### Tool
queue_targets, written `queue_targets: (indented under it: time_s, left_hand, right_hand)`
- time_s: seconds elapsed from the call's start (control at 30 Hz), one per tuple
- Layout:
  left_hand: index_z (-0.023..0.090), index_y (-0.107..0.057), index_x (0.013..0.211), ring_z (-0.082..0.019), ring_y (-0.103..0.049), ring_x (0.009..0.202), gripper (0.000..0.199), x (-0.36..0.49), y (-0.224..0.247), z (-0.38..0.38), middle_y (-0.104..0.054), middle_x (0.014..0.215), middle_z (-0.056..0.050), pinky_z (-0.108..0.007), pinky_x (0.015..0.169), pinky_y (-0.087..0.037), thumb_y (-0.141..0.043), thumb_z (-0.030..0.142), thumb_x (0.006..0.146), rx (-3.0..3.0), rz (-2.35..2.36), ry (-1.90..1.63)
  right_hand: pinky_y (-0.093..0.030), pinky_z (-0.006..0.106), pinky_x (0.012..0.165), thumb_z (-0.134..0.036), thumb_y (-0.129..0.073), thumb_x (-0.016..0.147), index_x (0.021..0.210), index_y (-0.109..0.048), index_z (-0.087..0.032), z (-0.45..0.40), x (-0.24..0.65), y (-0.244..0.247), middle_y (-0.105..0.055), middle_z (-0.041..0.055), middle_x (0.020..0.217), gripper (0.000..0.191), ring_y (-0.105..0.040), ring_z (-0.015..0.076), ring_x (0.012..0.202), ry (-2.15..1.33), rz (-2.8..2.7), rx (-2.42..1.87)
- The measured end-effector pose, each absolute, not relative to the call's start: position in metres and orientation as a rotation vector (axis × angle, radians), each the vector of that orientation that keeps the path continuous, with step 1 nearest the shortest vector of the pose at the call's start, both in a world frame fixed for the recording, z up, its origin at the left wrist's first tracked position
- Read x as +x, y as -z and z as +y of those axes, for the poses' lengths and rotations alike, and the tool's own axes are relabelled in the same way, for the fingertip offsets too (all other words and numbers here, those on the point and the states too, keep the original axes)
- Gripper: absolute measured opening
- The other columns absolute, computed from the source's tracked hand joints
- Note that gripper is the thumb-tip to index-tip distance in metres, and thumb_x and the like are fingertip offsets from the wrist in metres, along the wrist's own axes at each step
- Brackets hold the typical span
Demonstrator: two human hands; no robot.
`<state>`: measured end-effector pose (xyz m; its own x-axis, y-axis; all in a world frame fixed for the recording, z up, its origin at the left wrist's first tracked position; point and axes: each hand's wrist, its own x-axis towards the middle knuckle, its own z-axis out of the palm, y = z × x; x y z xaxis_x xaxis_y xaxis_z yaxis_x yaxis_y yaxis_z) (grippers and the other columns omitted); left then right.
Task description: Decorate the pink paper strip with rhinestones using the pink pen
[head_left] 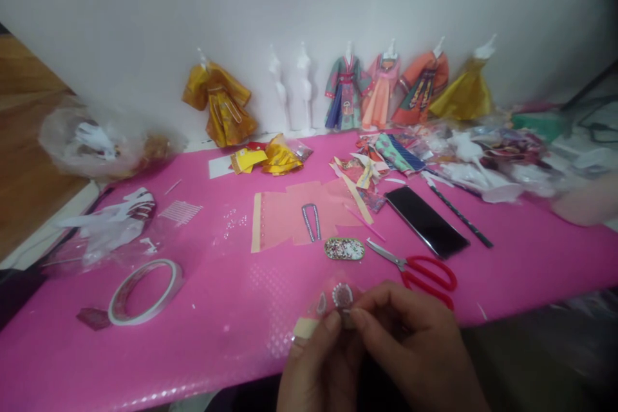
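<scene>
Close to me, just over the table's front edge, my left hand (313, 360) pinches a small pink fabric piece (306, 326) with a cream border. On it sits a dark round patch (342, 295) ringed with pale beads, and a smaller pale oval lies to its left. The fingertips of my right hand (415, 335) are closed at the lower right of the round patch, touching the piece; anything smaller between them is hidden. Beyond my hands lie an oval dish of sequins (344, 248), red-handled scissors (410, 265) and a pink pointed stick (363, 221).
A flat pink garment piece (282, 212) with a beaded loop (311, 222) lies mid-table. A black phone (427, 222) is to its right, a tape roll (145, 293) at the left. Dressed doll forms (348, 93) and fabric scraps (277, 158) line the back.
</scene>
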<state>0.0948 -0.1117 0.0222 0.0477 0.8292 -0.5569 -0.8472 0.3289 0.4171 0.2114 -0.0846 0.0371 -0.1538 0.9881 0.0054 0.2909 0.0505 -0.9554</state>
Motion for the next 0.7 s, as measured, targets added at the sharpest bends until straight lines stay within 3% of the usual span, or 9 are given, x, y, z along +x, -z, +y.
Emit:
queue_targets:
  time_s: [0.23,0.53,0.7]
  left_hand:
    - [0.018,-0.078,0.091,-0.03,-0.063,0.113,0.014,0.103,-0.012,-0.11,-0.076,0.101,-0.009,-0.045,0.106,-0.043,-0.074,0.017,0.077,-0.126,0.677,-1.318]
    - [0.02,-0.079,0.088,-0.028,-0.066,0.108,0.014,0.112,0.0,-0.109,-0.078,0.098,-0.007,-0.045,0.108,-0.041,-0.07,0.016,0.079,-0.114,0.57,-1.368]
    - [0.021,-0.078,0.09,-0.03,-0.06,0.118,0.014,0.11,-0.002,-0.11,-0.077,0.103,-0.007,-0.044,0.111,-0.037,-0.071,0.018,0.079,-0.083,0.581,-1.339]
  right_hand:
    - [-0.047,0.017,0.044,-0.026,-0.063,0.079,0.062,-0.066,-0.019,-0.082,0.205,-0.04,-0.065,-0.0006,0.053,0.019,-0.059,0.0115,0.046,-1.1,-1.435,-1.326]
    - [-0.046,0.017,0.041,-0.027,-0.063,0.077,0.06,-0.066,-0.019,-0.081,0.204,-0.041,-0.065,0.0003,0.051,0.019,-0.058,0.0121,0.044,-1.081,-1.397,-1.315]
    - [-0.046,0.018,0.042,-0.028,-0.063,0.076,0.06,-0.065,-0.018,-0.082,0.204,-0.04,-0.064,0.0006,0.051,0.019,-0.058,0.0126,0.045,-1.103,-1.382,-1.338]
